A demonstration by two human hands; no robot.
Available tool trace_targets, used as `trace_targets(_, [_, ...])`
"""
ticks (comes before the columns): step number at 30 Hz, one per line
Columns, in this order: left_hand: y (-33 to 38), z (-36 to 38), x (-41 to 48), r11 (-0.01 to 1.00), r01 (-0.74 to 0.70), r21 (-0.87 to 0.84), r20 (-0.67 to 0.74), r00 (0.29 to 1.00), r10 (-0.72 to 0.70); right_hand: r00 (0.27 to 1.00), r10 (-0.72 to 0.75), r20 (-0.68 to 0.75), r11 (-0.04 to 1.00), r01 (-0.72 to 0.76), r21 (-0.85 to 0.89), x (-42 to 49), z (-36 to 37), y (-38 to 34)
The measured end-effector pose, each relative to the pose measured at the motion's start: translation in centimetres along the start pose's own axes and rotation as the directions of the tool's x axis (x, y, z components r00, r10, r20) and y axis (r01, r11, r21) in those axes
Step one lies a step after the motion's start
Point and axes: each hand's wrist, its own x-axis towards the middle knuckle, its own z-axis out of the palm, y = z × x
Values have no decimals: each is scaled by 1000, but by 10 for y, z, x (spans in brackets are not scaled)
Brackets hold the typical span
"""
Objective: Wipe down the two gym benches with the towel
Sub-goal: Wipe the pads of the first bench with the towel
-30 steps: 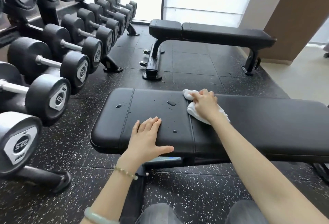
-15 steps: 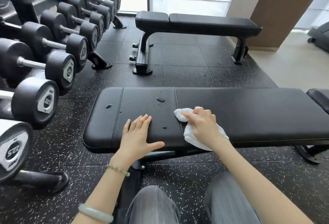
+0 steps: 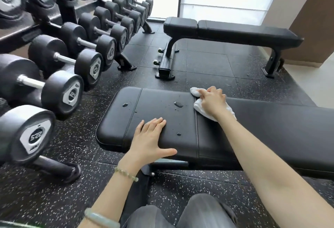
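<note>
Beside the towel [image 3: 195, 91] lie water drops [image 3: 179, 104]; dumbbells [image 3: 61, 92] flank the near bench [image 3: 271, 128].

White towel [image 3: 197, 106]; black bench [image 3: 271, 128]; speckled floor [image 3: 72, 148].

The near bench [image 3: 271, 128], black and padded, stands on the speckled rubber floor [image 3: 207, 61]. A white towel [image 3: 202, 111] lies on its pad by the far edge, bunched under the right hand [image 3: 214, 101], which grips it. Water drops [image 3: 178, 104] sit at the towel's 9 o'clock. The left hand [image 3: 150, 137] rests flat at its 7 o'clock, on the near edge. The far bench [image 3: 235, 32] stands on the floor at 12 o'clock.
</note>
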Motion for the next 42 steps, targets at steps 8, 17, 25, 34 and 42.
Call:
trace_targets(8, [-27, -3, -17, 999, 14, -42, -103, 994, -18, 978, -194, -77, 978, 199, 63, -78, 3, -24])
trace_targets(17, [-24, -4, -15, 995, 96, -28, -127, 987, -99, 915, -386, -120, 915, 396, 77, -113, 0, -31])
trace_targets(25, [-23, -6, -12, 988, 125, -91, -158, 978, -139, 981, -196, -7, 981, 196, -6, 22, 8, -53])
trace_targets(34, [-24, -5, -13, 986, 131, -101, -163, 976, -146, 921, -390, 7, 920, 390, 42, -68, -1, -57])
trace_targets(42, [-24, -3, -13, 988, 119, -94, -152, 980, -132, 741, -633, -223, 744, 662, 86, -127, 10, -39])
